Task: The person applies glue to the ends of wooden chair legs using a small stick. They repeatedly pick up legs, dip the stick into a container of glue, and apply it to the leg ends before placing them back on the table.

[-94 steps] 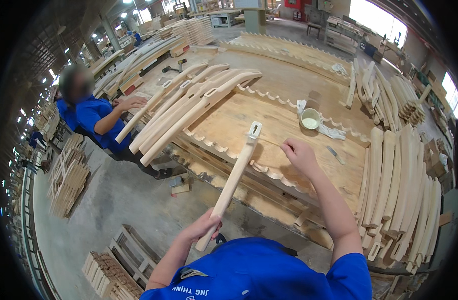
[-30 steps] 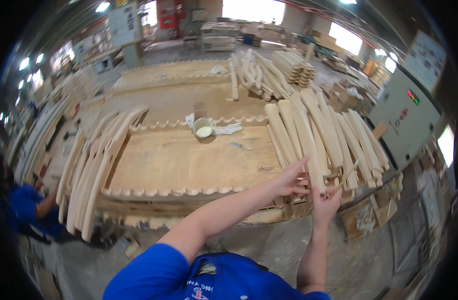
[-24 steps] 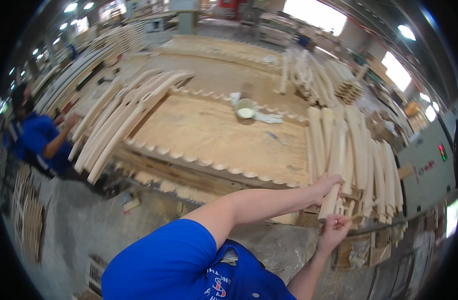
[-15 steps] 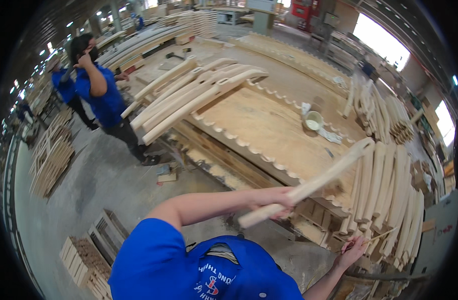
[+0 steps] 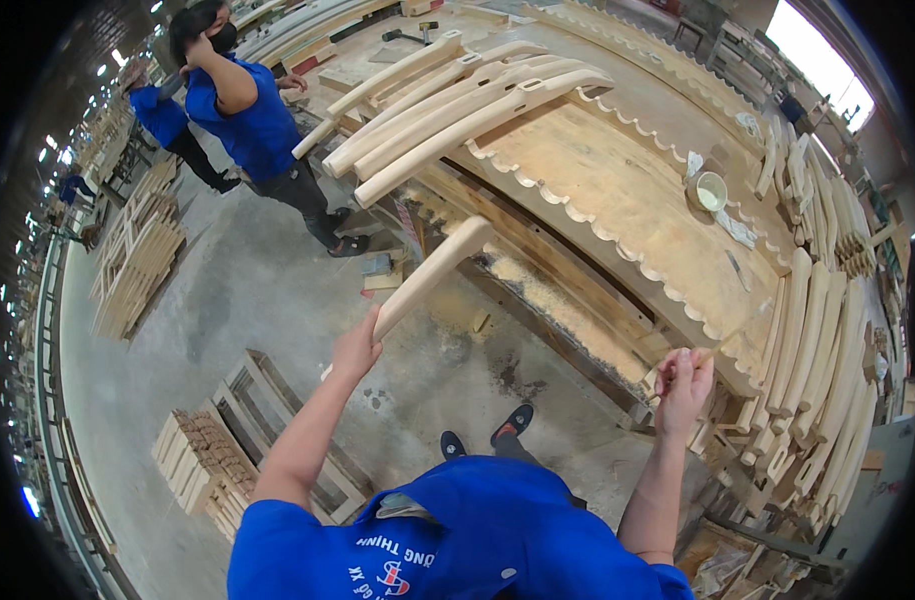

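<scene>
Wooden bar (image 5: pixel 432 278), gripped by left hand (image 5: pixel 356 347), hangs over floor (image 5: pixel 252 290) off workbench's (image 5: pixel 627 190) near edge. Right hand (image 5: pixel 685 388), by near right corner, pinches thin stick (image 5: pixel 727 339), perhaps brush. Step seems one-handed handling; next move calls for steady grip.

The person's left hand (image 5: pixel 355 347) hides the gripped stretch of a pale wooden bar (image 5: pixel 432 275). The right hand (image 5: pixel 684 390) covers 1 end of a thin, blurred stick (image 5: pixel 729 339). The bottom edge cuts off the blue shirt (image 5: pixel 477 540); the dark rim crops a grey cabinet (image 5: pixel 889 490). A distant figure (image 5: pixel 74 187) is too small to make out.
</scene>
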Action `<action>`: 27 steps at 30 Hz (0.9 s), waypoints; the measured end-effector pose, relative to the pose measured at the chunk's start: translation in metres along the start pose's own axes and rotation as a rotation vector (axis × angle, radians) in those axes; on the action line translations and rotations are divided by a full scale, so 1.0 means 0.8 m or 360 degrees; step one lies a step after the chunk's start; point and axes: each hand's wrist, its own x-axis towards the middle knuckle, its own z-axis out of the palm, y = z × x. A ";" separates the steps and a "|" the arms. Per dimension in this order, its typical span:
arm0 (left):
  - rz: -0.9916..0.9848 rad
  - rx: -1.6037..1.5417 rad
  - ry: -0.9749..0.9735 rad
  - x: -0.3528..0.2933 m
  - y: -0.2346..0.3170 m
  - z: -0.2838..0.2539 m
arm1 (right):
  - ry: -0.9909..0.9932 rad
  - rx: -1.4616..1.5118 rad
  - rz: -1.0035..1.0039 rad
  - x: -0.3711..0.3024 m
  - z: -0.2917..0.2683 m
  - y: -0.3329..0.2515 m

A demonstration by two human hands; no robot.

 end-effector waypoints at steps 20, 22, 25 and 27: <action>0.0028 0.0509 -0.0038 0.025 0.003 -0.006 | 0.0012 -0.0183 0.0035 0.070 -0.033 -0.005; 0.0053 0.0510 -0.0024 0.021 0.007 -0.003 | -0.0007 -0.0168 0.0037 0.082 -0.031 0.001; 0.0085 0.0556 -0.0039 0.013 0.005 0.001 | -0.0061 -0.0137 0.0045 0.102 -0.029 0.009; 0.0029 0.0554 -0.0178 0.018 0.011 -0.007 | -0.0103 -0.0176 0.0043 0.111 -0.027 0.009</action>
